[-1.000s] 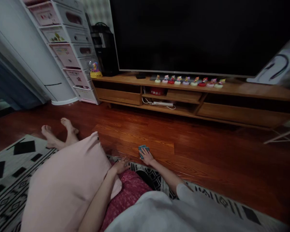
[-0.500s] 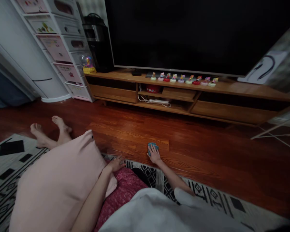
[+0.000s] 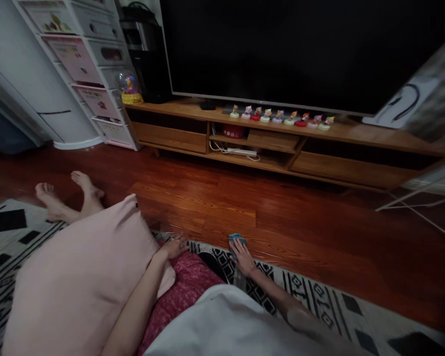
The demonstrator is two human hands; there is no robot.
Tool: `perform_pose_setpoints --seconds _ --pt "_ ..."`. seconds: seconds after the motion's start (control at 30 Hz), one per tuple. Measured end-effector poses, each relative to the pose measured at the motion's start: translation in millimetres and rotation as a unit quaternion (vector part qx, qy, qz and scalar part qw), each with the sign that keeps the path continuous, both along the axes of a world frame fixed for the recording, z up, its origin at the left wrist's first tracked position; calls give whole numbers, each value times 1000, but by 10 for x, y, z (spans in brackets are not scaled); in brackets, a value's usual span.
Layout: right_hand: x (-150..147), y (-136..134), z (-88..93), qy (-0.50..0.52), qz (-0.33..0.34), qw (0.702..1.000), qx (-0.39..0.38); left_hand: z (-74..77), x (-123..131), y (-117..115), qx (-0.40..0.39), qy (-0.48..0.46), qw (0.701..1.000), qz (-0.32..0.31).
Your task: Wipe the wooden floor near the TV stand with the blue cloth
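Observation:
Under the spread fingers of my right hand [image 3: 242, 256] lies a folded blue cloth [image 3: 235, 237], pressed flat at the seam between the wooden floor [image 3: 193, 198] and the patterned rug [image 3: 321, 291]. My left hand [image 3: 175, 246] rests at the rug's edge by my red-clad leg, fingers apart and holding nothing. Beside my left forearm a large pink cushion [image 3: 77, 277] covers part of my legs. My bare feet [image 3: 85, 185] stick out beyond it at the left.
A low wooden TV cabinet [image 3: 170, 136] stands ahead, with several small figurines [image 3: 278, 116] in a row before a large dark screen [image 3: 300, 49]. Plastic drawers [image 3: 96, 101] stand at the left. Thin white rack legs [image 3: 411, 210] reach the floor at the right.
My right hand and the blue cloth have moved back toward me, from the wooden floor to the rug's edge. The view has shifted slightly; my left hand stays in place.

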State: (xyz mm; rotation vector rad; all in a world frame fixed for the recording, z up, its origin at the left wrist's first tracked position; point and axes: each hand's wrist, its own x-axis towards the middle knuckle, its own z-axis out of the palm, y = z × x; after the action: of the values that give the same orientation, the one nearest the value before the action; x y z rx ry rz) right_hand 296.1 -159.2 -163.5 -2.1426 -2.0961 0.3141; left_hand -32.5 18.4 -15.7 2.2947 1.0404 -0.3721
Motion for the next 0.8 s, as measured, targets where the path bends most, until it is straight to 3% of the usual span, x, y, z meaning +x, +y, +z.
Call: perform_pose_setpoints --seconds 0.07,0.13,0.37,0.47,0.57,0.7,0.8 --pt "109 -147 -19 -12 -33 999 17 15 1 -1 -2 19 1000 -1" --pt "216 -85 13 -23 -76 997 23 39 8 -3 -5 31 1000 -3" --pt "358 938 248 -42 -277 960 -2 117 37 -14 -14 45 999 -1" --pt "291 1126 278 -37 -282 959 -10 139 40 -20 -11 51 999 -2" --pt "223 935 232 -30 -204 978 11 151 41 -25 -8 43 999 -6" --pt "194 299 118 -17 -82 996 41 153 47 -29 -6 54 999 -6" --pt "274 -86 64 -10 -56 997 48 150 45 -33 -4 62 998 -9"
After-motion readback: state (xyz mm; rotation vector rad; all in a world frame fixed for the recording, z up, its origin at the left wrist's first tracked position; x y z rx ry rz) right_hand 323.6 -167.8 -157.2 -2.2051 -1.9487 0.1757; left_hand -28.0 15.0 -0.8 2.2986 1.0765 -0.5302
